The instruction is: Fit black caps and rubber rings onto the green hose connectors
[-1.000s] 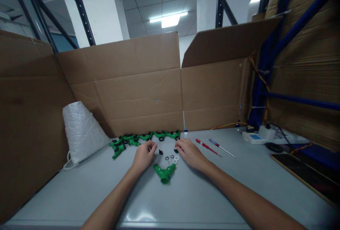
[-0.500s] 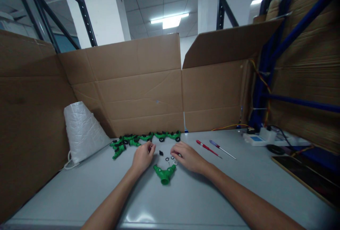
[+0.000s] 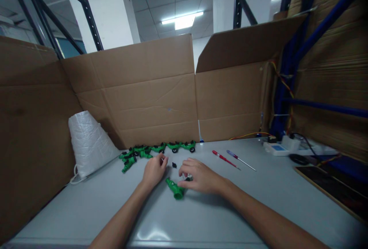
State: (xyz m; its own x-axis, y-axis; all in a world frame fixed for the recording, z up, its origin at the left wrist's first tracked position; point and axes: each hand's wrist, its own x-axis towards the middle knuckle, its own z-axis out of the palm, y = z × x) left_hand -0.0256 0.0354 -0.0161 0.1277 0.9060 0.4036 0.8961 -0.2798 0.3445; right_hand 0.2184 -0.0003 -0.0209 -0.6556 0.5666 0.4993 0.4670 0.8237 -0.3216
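A green Y-shaped plastic fitting (image 3: 175, 191) lies on the grey table, its wide round mouth facing me. My right hand (image 3: 202, 176) is over its right branch and hides it. The thumb and fingers of that hand are apart, with the thumb close to the fitting; whether they touch is unclear. Small parts between and under these fingers are mostly covered. Left of the fitting, my left hand (image 3: 154, 170) rests on the table with its fingers curled together; what they hold, if anything, is hidden. Between the hands sits a small black piece (image 3: 174, 165).
Several green fittings with black parts (image 3: 174, 147) stand in a row at the back. A red screwdriver (image 3: 225, 159) and a blue-handled screwdriver (image 3: 240, 160) lie to the right. A white padded bag (image 3: 90, 143) is at the left, a power strip (image 3: 299, 148) at the far right.
My right hand has come nearer to me and slightly left, over the fitting's right branch and the small rings, and its fingers have spread. My left hand stays in place.
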